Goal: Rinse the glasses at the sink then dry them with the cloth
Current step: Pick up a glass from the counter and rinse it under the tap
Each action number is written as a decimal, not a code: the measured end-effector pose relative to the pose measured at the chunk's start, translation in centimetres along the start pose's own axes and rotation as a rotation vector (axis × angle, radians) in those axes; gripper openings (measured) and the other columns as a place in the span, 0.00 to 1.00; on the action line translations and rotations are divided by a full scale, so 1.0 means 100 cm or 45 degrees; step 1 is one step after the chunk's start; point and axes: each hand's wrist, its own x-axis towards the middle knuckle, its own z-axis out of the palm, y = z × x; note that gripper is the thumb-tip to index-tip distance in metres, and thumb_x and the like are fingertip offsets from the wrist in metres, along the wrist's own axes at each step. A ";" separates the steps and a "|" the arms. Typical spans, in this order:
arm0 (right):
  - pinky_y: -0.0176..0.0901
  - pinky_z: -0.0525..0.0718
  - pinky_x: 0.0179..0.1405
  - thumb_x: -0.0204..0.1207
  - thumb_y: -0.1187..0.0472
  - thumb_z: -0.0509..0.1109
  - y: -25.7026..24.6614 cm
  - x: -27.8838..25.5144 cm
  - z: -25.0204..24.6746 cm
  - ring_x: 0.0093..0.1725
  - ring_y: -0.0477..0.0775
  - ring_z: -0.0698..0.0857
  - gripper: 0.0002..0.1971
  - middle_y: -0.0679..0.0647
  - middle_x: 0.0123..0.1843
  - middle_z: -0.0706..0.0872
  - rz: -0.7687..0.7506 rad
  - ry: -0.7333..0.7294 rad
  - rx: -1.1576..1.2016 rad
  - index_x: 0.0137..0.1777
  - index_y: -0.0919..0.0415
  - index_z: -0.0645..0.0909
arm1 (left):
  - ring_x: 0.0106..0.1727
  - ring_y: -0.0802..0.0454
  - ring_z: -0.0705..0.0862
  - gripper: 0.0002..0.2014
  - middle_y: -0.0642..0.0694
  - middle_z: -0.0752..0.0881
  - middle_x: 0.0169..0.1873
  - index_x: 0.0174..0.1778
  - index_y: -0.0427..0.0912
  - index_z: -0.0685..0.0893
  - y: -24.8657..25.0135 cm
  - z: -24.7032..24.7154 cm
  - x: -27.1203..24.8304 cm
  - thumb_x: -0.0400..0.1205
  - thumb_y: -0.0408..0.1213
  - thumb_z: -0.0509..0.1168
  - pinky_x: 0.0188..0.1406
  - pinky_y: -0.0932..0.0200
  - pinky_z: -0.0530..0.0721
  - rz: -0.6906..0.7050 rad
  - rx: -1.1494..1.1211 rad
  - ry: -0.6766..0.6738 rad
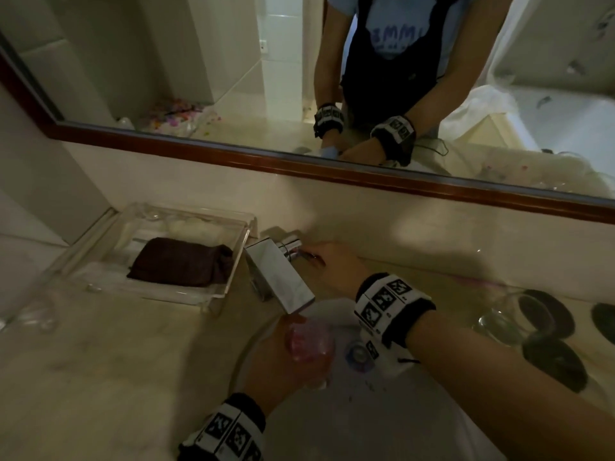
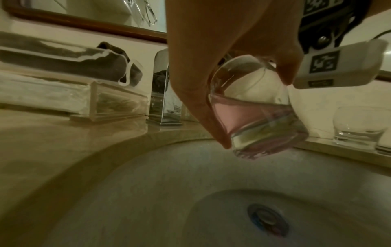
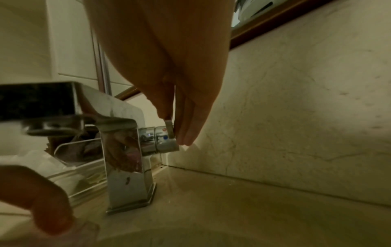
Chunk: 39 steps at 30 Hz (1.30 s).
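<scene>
My left hand (image 1: 286,357) grips a clear tumbler (image 1: 311,341) over the white sink (image 1: 332,420), just below the chrome faucet spout (image 1: 286,287). In the left wrist view the tumbler (image 2: 266,132) is tilted and holds pinkish liquid, with my thumb and fingers (image 2: 211,117) round it. My right hand (image 1: 316,259) pinches the small faucet lever (image 3: 169,128) at the faucet's right side. I see no water stream. A dark folded cloth (image 1: 179,261) lies in a clear tray (image 1: 216,294) left of the faucet. A second glass (image 1: 499,322) stands on the counter at the right.
Black round coasters (image 1: 552,361) lie around the second glass. The drain (image 2: 267,220) sits at the basin's bottom. A mirror with a wooden frame (image 1: 332,168) runs along the back wall. More clear glassware (image 1: 40,314) stands blurred at the far left.
</scene>
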 end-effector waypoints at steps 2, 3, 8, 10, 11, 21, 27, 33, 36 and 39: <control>0.29 0.67 0.52 0.82 0.70 0.56 0.002 0.001 -0.001 0.64 0.57 0.80 0.19 0.60 0.68 0.81 -0.046 0.016 0.006 0.71 0.61 0.75 | 0.48 0.61 0.85 0.35 0.60 0.85 0.46 0.62 0.62 0.71 -0.003 0.001 0.003 0.61 0.46 0.81 0.54 0.53 0.86 -0.042 -0.012 0.021; 0.29 0.68 0.52 0.82 0.71 0.56 0.003 0.002 -0.002 0.64 0.58 0.80 0.19 0.60 0.67 0.82 -0.055 0.017 0.013 0.71 0.61 0.75 | 0.48 0.60 0.85 0.35 0.60 0.85 0.46 0.61 0.63 0.71 -0.005 0.002 0.005 0.61 0.45 0.81 0.54 0.52 0.86 -0.047 0.001 0.018; 0.40 0.75 0.59 0.80 0.73 0.58 0.008 0.008 -0.004 0.61 0.60 0.82 0.19 0.62 0.63 0.84 -0.078 0.037 0.082 0.67 0.60 0.79 | 0.50 0.58 0.84 0.39 0.61 0.83 0.47 0.68 0.57 0.71 -0.003 0.002 0.009 0.62 0.45 0.81 0.56 0.53 0.84 -0.064 0.062 -0.016; 0.36 0.72 0.53 0.81 0.73 0.57 0.010 0.009 -0.003 0.60 0.60 0.82 0.19 0.61 0.63 0.85 -0.075 0.059 0.066 0.67 0.59 0.80 | 0.51 0.56 0.85 0.40 0.59 0.84 0.48 0.69 0.54 0.71 -0.005 0.001 0.011 0.62 0.44 0.81 0.56 0.51 0.85 -0.079 0.048 -0.009; 0.33 0.70 0.50 0.81 0.72 0.57 0.010 0.010 -0.004 0.59 0.60 0.82 0.19 0.61 0.63 0.85 -0.073 0.067 0.050 0.67 0.58 0.79 | 0.51 0.55 0.85 0.40 0.58 0.85 0.48 0.69 0.52 0.71 -0.006 0.001 0.012 0.62 0.44 0.81 0.56 0.50 0.85 -0.089 0.041 -0.004; 0.49 0.78 0.66 0.78 0.66 0.65 0.019 -0.028 0.010 0.71 0.56 0.74 0.30 0.49 0.83 0.55 -0.240 0.019 -0.217 0.79 0.55 0.61 | 0.51 0.56 0.85 0.40 0.56 0.84 0.51 0.66 0.54 0.70 -0.001 -0.002 0.011 0.60 0.50 0.81 0.55 0.50 0.85 -0.117 -0.006 0.002; 0.37 0.73 0.58 0.77 0.56 0.68 0.025 -0.040 0.005 0.72 0.52 0.72 0.37 0.45 0.84 0.46 -0.185 -0.042 -0.281 0.82 0.52 0.52 | 0.52 0.54 0.86 0.46 0.55 0.85 0.51 0.65 0.54 0.73 -0.003 0.003 0.009 0.50 0.60 0.80 0.55 0.47 0.86 -0.175 -0.019 0.015; 0.32 0.71 0.50 0.74 0.63 0.70 0.017 -0.038 -0.002 0.61 0.55 0.80 0.32 0.44 0.82 0.57 -0.146 -0.012 -0.196 0.78 0.55 0.64 | 0.56 0.50 0.83 0.36 0.52 0.82 0.51 0.66 0.50 0.75 -0.003 0.003 0.009 0.64 0.53 0.79 0.56 0.55 0.82 -0.231 0.015 0.033; 0.31 0.69 0.50 0.74 0.66 0.69 0.015 -0.039 -0.001 0.62 0.55 0.79 0.30 0.44 0.82 0.57 -0.123 -0.011 -0.194 0.76 0.56 0.67 | 0.54 0.49 0.83 0.33 0.49 0.82 0.53 0.63 0.50 0.75 -0.005 0.010 0.014 0.65 0.55 0.77 0.56 0.55 0.82 -0.314 -0.037 -0.009; 0.30 0.69 0.49 0.74 0.67 0.68 0.015 -0.040 -0.001 0.61 0.55 0.80 0.27 0.44 0.82 0.57 -0.118 -0.005 -0.195 0.74 0.57 0.70 | 0.44 0.55 0.81 0.21 0.47 0.81 0.51 0.55 0.50 0.71 -0.005 0.016 0.017 0.73 0.45 0.74 0.41 0.69 0.83 -0.364 -0.097 -0.014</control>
